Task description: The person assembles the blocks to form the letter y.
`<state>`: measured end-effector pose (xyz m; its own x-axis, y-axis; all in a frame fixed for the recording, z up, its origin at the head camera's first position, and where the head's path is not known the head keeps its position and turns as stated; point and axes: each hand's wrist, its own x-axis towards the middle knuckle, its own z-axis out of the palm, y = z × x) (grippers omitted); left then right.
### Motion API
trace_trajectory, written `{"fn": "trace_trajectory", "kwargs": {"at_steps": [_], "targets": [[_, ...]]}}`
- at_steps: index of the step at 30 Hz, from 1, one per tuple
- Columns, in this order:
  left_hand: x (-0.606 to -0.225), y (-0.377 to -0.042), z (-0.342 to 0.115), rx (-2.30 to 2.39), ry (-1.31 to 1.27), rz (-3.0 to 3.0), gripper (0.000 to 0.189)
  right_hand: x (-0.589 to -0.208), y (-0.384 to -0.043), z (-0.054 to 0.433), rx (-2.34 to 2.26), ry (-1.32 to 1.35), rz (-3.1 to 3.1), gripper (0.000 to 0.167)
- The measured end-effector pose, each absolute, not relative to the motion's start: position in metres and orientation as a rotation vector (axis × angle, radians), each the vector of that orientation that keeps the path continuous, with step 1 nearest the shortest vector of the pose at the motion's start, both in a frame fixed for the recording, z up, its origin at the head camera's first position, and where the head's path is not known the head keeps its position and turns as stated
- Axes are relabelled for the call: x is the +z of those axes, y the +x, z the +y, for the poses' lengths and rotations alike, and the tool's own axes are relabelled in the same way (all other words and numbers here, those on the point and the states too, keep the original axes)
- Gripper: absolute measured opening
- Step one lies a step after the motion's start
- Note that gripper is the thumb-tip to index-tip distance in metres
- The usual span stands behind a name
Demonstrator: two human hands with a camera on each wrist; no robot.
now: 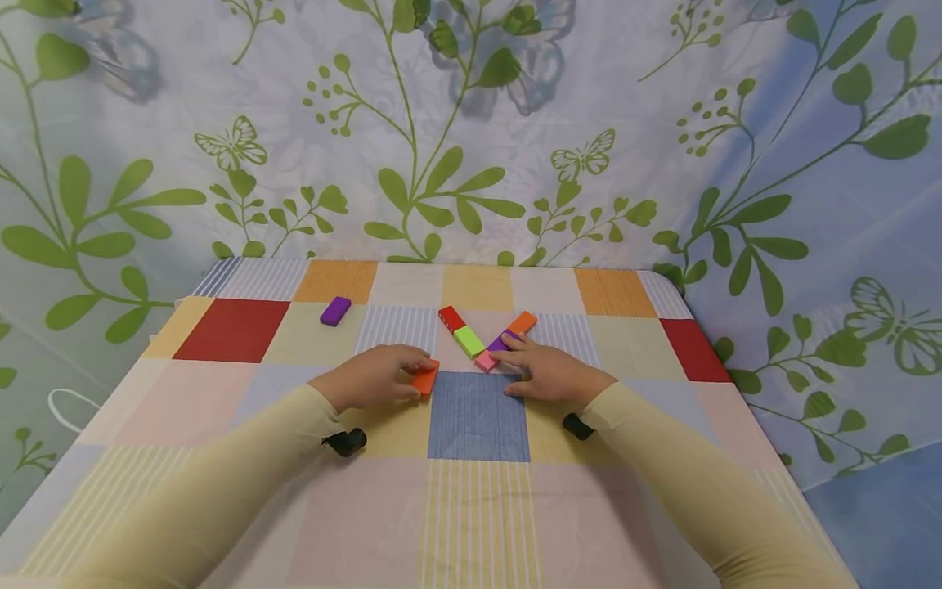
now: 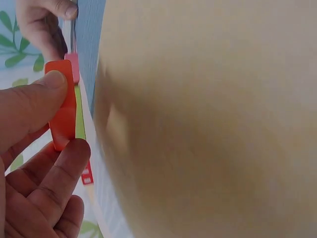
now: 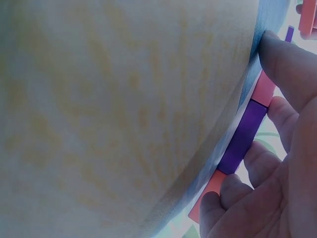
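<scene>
My left hand (image 1: 375, 376) pinches an orange block (image 1: 426, 379) between thumb and fingers, just left of a V-shaped arrangement of blocks. In the left wrist view, the thumb presses the broad face of that orange block (image 2: 63, 116). The V's left arm has a red block (image 1: 451, 319) and a lime green block (image 1: 468, 342). Its right arm runs from a pink block (image 1: 486, 361) through a purple block (image 1: 500, 342) to another orange block (image 1: 523, 322). My right hand (image 1: 555, 375) rests its fingertips along the right arm, thumb apart; the right wrist view shows fingers beside the purple block (image 3: 242, 138).
A separate purple block (image 1: 335, 311) lies at the back left of the table. A patchwork cloth (image 1: 478, 417) covers the table. Behind it hangs a leaf-patterned curtain (image 1: 456, 106). Dark wrist devices (image 1: 346, 442) sit under both sleeves.
</scene>
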<state>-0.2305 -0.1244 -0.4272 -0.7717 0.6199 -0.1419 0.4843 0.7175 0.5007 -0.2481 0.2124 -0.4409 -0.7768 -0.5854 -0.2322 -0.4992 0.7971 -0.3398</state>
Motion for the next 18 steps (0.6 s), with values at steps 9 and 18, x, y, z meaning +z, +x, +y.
{"fn": "trace_trajectory", "kwargs": {"at_steps": [9,18], "targets": [[-0.427,-0.231,-0.097,0.591,0.956,2.572,0.048,-0.440,-0.249,0.211,-0.367,-0.813,2.652,0.075],[-0.429,-0.232,-0.078,0.543,1.013,2.559,0.049,-0.439,-0.249,0.211,-0.378,-0.813,2.651,0.076]]}}
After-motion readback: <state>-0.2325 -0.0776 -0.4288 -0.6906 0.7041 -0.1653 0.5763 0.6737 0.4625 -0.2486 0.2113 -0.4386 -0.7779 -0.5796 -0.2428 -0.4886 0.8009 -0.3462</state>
